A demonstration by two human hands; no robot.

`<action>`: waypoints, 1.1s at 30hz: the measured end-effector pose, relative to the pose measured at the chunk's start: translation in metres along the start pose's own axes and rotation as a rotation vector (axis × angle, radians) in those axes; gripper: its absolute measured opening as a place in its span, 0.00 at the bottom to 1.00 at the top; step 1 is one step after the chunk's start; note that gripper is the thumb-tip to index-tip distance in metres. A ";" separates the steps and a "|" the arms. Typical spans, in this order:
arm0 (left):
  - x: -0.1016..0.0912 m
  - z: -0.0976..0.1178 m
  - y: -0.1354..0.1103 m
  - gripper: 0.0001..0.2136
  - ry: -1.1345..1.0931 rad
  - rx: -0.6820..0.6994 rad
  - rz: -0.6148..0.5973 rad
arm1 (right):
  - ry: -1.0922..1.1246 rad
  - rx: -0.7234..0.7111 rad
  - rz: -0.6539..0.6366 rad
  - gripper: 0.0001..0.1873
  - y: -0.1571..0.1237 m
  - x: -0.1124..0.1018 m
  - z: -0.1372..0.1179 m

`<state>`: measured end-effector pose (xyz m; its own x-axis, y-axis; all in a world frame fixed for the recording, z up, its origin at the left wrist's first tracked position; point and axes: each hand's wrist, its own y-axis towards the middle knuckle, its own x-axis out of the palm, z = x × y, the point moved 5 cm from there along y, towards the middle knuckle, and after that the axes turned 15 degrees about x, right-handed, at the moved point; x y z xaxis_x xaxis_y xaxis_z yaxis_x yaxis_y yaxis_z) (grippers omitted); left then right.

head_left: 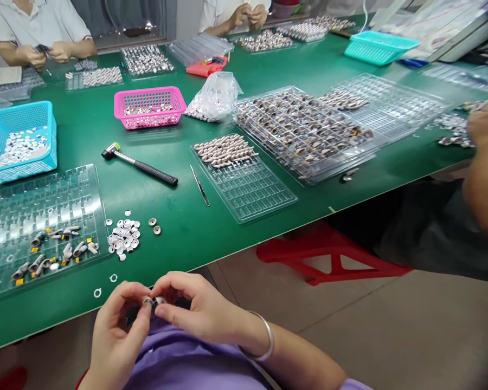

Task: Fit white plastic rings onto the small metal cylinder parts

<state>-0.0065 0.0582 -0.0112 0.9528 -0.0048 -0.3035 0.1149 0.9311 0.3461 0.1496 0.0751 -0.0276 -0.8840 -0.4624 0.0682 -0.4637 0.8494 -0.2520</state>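
Observation:
My left hand (116, 336) and my right hand (195, 306) meet over my lap, just below the front edge of the green table (179, 141). Both are closed in a pinch on a small silvery part (153, 300) held between the fingertips. A silver bangle circles my right wrist. Nearest on the table lies a pile of small white ring caps (124, 236). Left of the pile is a clear compartment tray (36, 222) holding several grey angled parts.
A small hammer (140, 166), tweezers (199, 186), a part-filled clear tray (244, 179), a pink basket (150, 106), a blue basket (20, 138), a plastic bag (214, 97) and stacked trays (305, 132). Other people work at the far side and right. A red stool (329, 260) stands below.

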 end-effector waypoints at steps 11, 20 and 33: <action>-0.003 -0.008 -0.001 0.07 -0.015 -0.089 0.019 | 0.072 0.035 0.011 0.09 0.003 0.004 0.003; 0.003 -0.002 -0.004 0.12 0.084 0.080 0.003 | -0.199 -0.153 0.204 0.03 0.003 0.003 -0.009; 0.027 -0.011 0.106 0.10 0.755 0.461 -0.315 | -0.281 -0.317 0.498 0.05 -0.005 -0.038 -0.019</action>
<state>0.0282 0.1610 0.0075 0.4428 0.1563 -0.8829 0.5904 0.6902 0.4183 0.1846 0.0938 -0.0105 -0.9685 -0.0068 -0.2488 -0.0356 0.9931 0.1116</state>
